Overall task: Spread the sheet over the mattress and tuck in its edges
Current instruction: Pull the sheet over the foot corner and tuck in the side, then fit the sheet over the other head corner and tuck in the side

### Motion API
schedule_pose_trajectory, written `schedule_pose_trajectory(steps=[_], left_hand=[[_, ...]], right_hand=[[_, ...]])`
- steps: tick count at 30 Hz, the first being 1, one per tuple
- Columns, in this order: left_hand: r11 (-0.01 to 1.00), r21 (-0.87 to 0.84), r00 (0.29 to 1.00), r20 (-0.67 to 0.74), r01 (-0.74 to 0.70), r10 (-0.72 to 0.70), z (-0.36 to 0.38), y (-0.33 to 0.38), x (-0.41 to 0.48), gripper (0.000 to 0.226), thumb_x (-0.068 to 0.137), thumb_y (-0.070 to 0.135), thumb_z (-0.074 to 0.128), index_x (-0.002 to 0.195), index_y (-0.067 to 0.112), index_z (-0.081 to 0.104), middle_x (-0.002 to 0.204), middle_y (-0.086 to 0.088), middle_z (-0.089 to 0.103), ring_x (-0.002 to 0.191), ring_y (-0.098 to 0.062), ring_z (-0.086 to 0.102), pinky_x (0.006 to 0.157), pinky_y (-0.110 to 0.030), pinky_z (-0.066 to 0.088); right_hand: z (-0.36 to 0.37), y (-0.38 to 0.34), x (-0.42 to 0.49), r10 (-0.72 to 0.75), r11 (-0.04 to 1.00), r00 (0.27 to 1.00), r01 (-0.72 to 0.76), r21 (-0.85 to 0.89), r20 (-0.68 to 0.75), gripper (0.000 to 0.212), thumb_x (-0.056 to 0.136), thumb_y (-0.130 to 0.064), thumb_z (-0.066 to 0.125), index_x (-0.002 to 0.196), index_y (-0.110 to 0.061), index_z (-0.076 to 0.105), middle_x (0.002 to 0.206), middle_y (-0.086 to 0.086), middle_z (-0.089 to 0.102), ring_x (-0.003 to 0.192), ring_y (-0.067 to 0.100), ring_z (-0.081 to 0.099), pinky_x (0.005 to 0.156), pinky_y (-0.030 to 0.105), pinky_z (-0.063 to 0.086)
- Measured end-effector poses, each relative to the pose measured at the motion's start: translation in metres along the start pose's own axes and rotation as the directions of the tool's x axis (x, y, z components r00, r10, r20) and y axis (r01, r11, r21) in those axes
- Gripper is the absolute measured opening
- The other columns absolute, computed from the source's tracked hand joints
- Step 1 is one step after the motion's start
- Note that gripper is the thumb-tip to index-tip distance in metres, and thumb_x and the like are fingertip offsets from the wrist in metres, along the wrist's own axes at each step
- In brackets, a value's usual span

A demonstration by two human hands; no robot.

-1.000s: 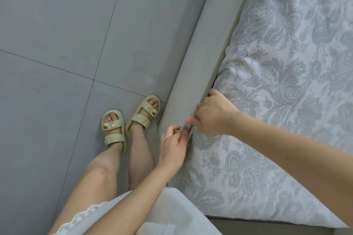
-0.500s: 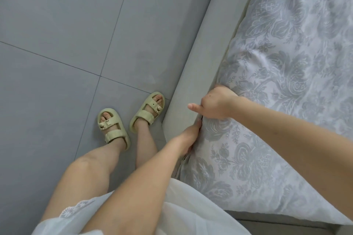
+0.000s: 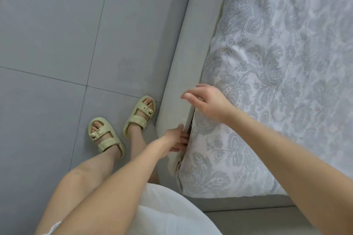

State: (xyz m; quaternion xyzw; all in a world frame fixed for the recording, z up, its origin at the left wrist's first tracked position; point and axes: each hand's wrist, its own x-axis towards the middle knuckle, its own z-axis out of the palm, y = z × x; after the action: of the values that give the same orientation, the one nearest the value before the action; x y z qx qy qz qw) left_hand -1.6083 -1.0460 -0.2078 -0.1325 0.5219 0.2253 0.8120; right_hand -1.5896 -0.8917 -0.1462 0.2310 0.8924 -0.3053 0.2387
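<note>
A pale sheet (image 3: 277,74) with a grey floral pattern covers the mattress on the right. Its left edge runs down into the gap beside the grey padded bed frame (image 3: 183,59). My left hand (image 3: 176,140) reaches into that gap, its fingers between the frame and the sheet's edge, with the fingertips hidden. My right hand (image 3: 207,101) hovers above the sheet's edge with fingers spread and relaxed, holding nothing.
Grey floor tiles (image 3: 76,34) fill the left side. My feet in pale green sandals (image 3: 122,126) stand close against the bed frame. The frame's foot rail (image 3: 248,213) runs along the bottom right, and my white garment (image 3: 172,213) hangs below.
My right hand has let go of the sheet's edge and lifted off with fingers opened. My left hand has stayed at the gap, with its fingers now down between frame and mattress.
</note>
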Motion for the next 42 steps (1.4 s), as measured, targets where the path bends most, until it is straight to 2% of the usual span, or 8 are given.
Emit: schedule_pose_trajectory(steps=[4, 8, 11, 14, 18, 24, 33, 42], left_hand=[[0.97, 0.078, 0.962, -0.13, -0.23, 0.239, -0.03, 0.043, -0.014, 0.041, 0.103, 0.036, 0.022, 0.114, 0.014, 0.055, 0.111, -0.007, 0.063, 0.09, -0.019, 0.056, 0.075, -0.025, 0.038], [0.916, 0.163, 0.899, -0.192, -0.367, 0.394, -0.035, 0.092, -0.04, 0.028, 0.102, 0.03, 0.028, 0.104, 0.015, 0.052, 0.102, -0.003, 0.059, 0.076, -0.014, 0.055, 0.066, -0.022, 0.037], [0.892, 0.227, 0.883, -0.182, -0.39, 0.432, -0.028, 0.115, -0.071, 0.025, 0.101, 0.029, 0.031, 0.103, 0.015, 0.052, 0.101, -0.004, 0.061, 0.076, -0.015, 0.055, 0.066, -0.023, 0.038], [0.865, 0.307, 0.872, -0.167, -0.397, 0.46, -0.023, 0.127, -0.115, 0.024, 0.1, 0.026, 0.034, 0.102, 0.014, 0.055, 0.097, -0.004, 0.062, 0.086, -0.019, 0.056, 0.065, -0.023, 0.04], [0.811, 0.401, 0.842, -0.154, -0.425, 0.518, -0.023, 0.161, -0.186, 0.017, 0.097, 0.02, 0.041, 0.099, 0.012, 0.056, 0.081, 0.001, 0.062, 0.082, -0.021, 0.057, 0.067, -0.025, 0.041], [0.698, 0.502, 0.733, -0.169, -0.511, 0.659, -0.016, 0.259, -0.28, 0.021, 0.095, 0.016, 0.043, 0.077, 0.017, 0.054, 0.076, -0.001, 0.061, 0.065, -0.013, 0.056, 0.062, -0.023, 0.041], [0.496, 0.635, 0.613, -0.043, -0.593, 0.789, 0.024, 0.476, -0.409, 0.018, 0.096, 0.017, 0.043, 0.095, 0.012, 0.061, 0.084, -0.001, 0.065, 0.076, -0.016, 0.06, 0.073, -0.025, 0.048], [0.294, 0.6, 0.346, -0.031, -0.744, 0.938, 0.02, 0.734, -0.542, 0.026, 0.098, 0.013, 0.042, 0.082, 0.014, 0.062, 0.08, -0.003, 0.067, 0.072, -0.017, 0.061, 0.066, -0.025, 0.046]], right_hand=[[-0.037, 0.006, -0.003, 0.098, 0.967, 0.78, -0.222, -0.127, -0.618, 0.037, 0.092, -0.035, 0.047, 0.121, -0.017, 0.062, 0.129, 0.002, 0.06, 0.126, 0.02, 0.051, 0.115, 0.045, 0.013], [0.036, -0.017, -0.05, 0.556, 0.796, 0.767, -0.602, -0.059, -0.321, 0.064, 0.081, -0.057, 0.054, 0.14, -0.035, 0.041, 0.158, 0.014, 0.002, 0.144, 0.041, -0.001, 0.109, 0.068, 0.003], [0.084, -0.068, -0.082, 0.53, 0.818, 0.844, -0.533, -0.215, -0.076, 0.041, 0.079, -0.054, 0.051, 0.103, -0.027, 0.07, 0.158, 0.013, -0.005, 0.141, 0.045, -0.013, 0.109, 0.067, -0.003], [0.057, -0.085, -0.081, 0.629, 0.773, 0.773, -0.61, -0.173, 0.086, 0.04, 0.09, -0.045, 0.044, 0.11, -0.02, 0.068, 0.159, 0.006, 0.006, 0.143, 0.04, -0.008, 0.113, 0.056, 0.012], [-0.017, -0.1, -0.061, 0.709, 0.697, 0.705, -0.704, 0.137, 0.017, 0.03, 0.092, -0.027, 0.046, 0.105, -0.01, 0.066, 0.111, 0.009, 0.064, 0.108, 0.032, 0.056, 0.079, 0.032, 0.048], [-0.153, -0.105, -0.024, 0.71, 0.686, 0.686, -0.623, 0.377, -0.157, 0.035, 0.086, -0.01, 0.046, 0.054, -0.011, 0.033, 0.052, 0.004, 0.035, 0.049, 0.021, 0.034, 0.044, 0.024, 0.023], [-0.431, -0.089, 0.063, 0.606, 0.764, 0.762, -0.478, 0.434, -0.228, 0.023, 0.087, -0.014, 0.049, 0.075, 0.0, 0.061, 0.074, 0.018, 0.063, 0.067, 0.026, 0.057, 0.066, 0.037, 0.054], [-0.676, -0.077, 0.177, 0.495, 0.804, 0.813, -0.295, 0.516, -0.306, 0.034, 0.09, -0.024, 0.047, 0.075, 0.003, 0.062, 0.056, 0.005, 0.055, 0.039, 0.008, 0.046, 0.044, 0.017, 0.036]])
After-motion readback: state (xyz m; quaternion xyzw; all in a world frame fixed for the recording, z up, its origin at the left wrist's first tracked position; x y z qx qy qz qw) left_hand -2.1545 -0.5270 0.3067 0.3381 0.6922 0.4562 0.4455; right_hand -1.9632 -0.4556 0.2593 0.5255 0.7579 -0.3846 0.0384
